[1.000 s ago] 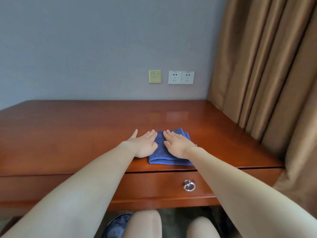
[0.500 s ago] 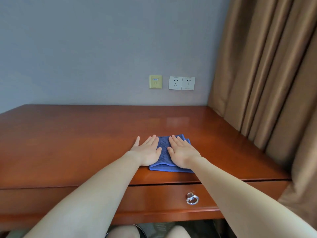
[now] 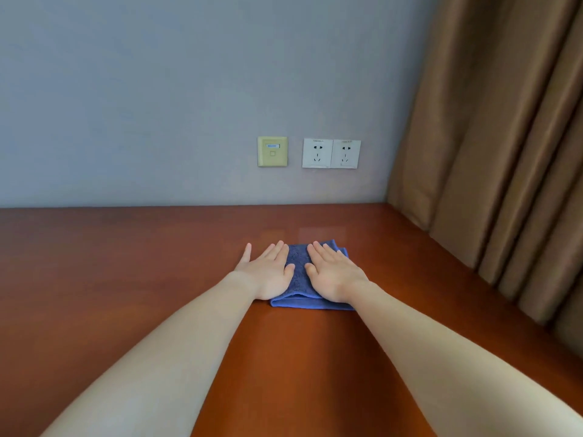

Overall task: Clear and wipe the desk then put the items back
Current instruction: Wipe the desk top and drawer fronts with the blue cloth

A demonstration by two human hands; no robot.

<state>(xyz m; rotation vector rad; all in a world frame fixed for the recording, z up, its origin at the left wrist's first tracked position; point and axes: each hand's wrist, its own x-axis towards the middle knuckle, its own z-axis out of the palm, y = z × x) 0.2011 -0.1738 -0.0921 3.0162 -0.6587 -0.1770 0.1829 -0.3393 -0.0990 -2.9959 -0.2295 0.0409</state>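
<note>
While left grip [image 3: 268, 274] and right grip [image 3: 336, 275] press flat-fingered, the cloth [image 3: 298, 279] lies beneath both.

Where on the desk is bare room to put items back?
The desk is bare left of the left hand, and between the blue cloth and the wall. A narrower strip runs from the right hand to the curtain. Crowded: the middle, both hands flat on the cloth.
</note>
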